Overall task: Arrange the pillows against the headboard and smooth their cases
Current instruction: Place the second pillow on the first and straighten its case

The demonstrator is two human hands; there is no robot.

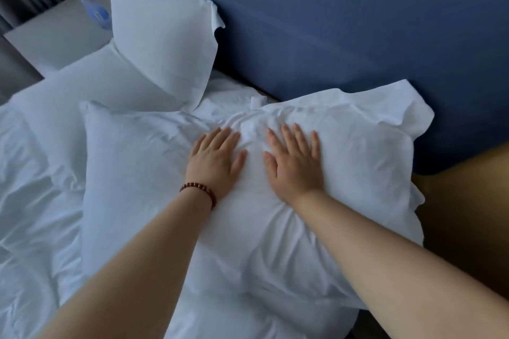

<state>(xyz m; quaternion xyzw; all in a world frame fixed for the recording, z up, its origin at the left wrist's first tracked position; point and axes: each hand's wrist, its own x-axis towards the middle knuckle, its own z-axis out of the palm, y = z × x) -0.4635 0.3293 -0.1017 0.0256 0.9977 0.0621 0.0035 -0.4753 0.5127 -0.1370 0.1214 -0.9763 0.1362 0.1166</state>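
Head camera view: a left hand (217, 158) and right hand (296, 164) lie flat on a white pillow (358, 173), fingers straight and spread, grasping nothing. Case fabric bunches in a ridge between them. The pillow lies flat on the bed (35, 201), its far edge by the blue headboard (344, 22). Pressing inward would likely deepen that ridge; a rightward shove could slide the pillow off the bed's side. A second pillow (162, 27) leans upright against the headboard.

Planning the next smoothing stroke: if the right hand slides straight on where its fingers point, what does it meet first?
Probably the creased top edge of the pillow it presses on, just ahead of the right hand; past that, the blue headboard. Depth is unclear.
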